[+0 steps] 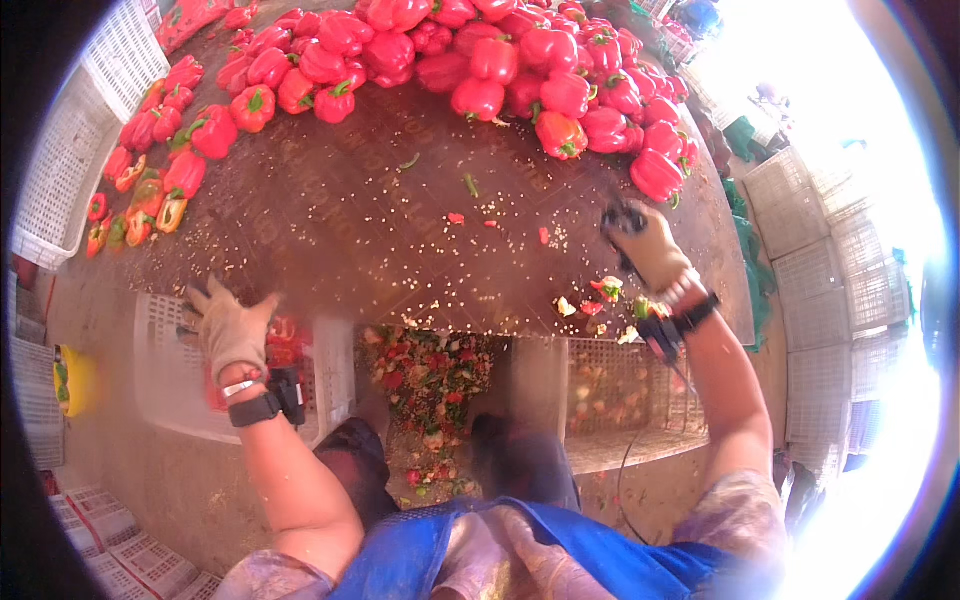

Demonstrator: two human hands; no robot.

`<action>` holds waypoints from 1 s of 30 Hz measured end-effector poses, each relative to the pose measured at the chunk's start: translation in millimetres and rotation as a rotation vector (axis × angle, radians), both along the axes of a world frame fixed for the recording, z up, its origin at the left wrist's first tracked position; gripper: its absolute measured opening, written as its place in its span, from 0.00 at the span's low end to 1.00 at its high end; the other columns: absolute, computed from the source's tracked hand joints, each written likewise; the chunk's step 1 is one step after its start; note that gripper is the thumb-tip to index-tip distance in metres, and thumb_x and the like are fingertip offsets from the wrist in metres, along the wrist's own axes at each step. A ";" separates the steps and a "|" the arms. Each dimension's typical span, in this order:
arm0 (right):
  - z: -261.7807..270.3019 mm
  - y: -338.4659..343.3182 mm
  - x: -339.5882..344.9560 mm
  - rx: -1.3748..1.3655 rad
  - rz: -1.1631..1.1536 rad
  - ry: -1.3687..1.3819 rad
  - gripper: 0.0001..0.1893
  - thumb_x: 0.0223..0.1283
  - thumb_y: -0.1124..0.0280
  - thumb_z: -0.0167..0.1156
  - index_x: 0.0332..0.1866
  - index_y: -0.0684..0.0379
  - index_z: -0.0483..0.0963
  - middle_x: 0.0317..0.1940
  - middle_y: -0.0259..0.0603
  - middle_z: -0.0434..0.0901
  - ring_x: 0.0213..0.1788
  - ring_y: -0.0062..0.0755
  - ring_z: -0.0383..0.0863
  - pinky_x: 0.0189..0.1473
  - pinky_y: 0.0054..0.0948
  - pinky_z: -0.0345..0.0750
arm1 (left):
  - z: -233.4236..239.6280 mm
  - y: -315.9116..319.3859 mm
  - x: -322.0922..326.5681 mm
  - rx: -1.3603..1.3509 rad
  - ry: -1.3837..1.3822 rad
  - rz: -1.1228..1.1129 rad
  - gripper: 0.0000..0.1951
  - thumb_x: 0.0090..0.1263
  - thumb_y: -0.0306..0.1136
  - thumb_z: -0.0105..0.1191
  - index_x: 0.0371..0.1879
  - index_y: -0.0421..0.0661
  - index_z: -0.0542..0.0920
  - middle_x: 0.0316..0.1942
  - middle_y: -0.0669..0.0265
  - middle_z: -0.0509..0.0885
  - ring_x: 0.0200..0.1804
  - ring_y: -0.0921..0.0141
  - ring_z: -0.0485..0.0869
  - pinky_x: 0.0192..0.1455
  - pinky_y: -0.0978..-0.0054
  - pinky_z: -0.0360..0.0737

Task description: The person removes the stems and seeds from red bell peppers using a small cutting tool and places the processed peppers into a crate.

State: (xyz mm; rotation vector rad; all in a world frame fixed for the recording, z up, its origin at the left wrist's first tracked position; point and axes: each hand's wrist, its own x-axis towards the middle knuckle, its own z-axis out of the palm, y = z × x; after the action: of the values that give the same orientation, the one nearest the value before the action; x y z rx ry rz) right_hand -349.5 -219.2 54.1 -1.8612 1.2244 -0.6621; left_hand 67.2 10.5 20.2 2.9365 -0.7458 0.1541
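My left hand [231, 322], in a pale glove, is spread with nothing in it above a white plastic crate [337, 367] that holds red pepper pieces. At the right of the brown table [322, 195], my right hand [646, 236], also gloved, is closed around a small dark object [624, 221]; blur hides what kind it is. A heap of red bell peppers [495, 60] lies along the table's far side, one red pepper [657, 175] just beyond my right hand. Pepper scraps [591, 307] and pale seeds lie at the near edge.
Cut and whole peppers [171, 215] lie at the table's left. A crate [622, 390] with scraps stands below the right edge. Pepper waste [435, 405] covers the floor between my legs. Stacked white crates [814, 285] stand at right, another crate [67, 172] at left.
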 end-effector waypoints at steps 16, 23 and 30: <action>-77.9 -48.8 73.2 -0.305 -0.035 0.353 0.13 0.54 0.68 0.59 0.43 0.61 0.76 0.29 0.52 0.81 0.33 0.47 0.82 0.37 0.39 0.78 | -26.6 -81.1 -87.1 -0.669 0.541 -0.404 0.26 0.63 0.47 0.61 0.54 0.39 0.76 0.48 0.49 0.82 0.51 0.52 0.80 0.55 0.58 0.75; -62.9 98.5 120.8 -0.268 0.115 0.403 0.12 0.57 0.68 0.59 0.42 0.63 0.73 0.31 0.56 0.81 0.39 0.59 0.80 0.40 0.44 0.78 | -51.4 -103.0 -141.2 -0.658 0.621 -0.561 0.34 0.63 0.47 0.62 0.62 0.38 0.69 0.54 0.45 0.76 0.55 0.49 0.77 0.57 0.59 0.75; -90.5 75.7 133.5 0.141 0.232 0.193 0.15 0.58 0.70 0.59 0.49 0.62 0.76 0.40 0.56 0.83 0.46 0.51 0.82 0.47 0.38 0.78 | -61.7 -102.8 -148.4 -0.861 0.513 -0.635 0.29 0.59 0.44 0.64 0.54 0.40 0.72 0.48 0.48 0.79 0.51 0.49 0.77 0.56 0.57 0.74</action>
State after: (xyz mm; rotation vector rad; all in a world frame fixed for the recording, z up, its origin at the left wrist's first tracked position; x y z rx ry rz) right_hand -216.0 -143.5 -36.5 -1.9434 1.1200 -0.2682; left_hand -81.2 -92.3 -41.4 1.7290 -1.1048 -0.2600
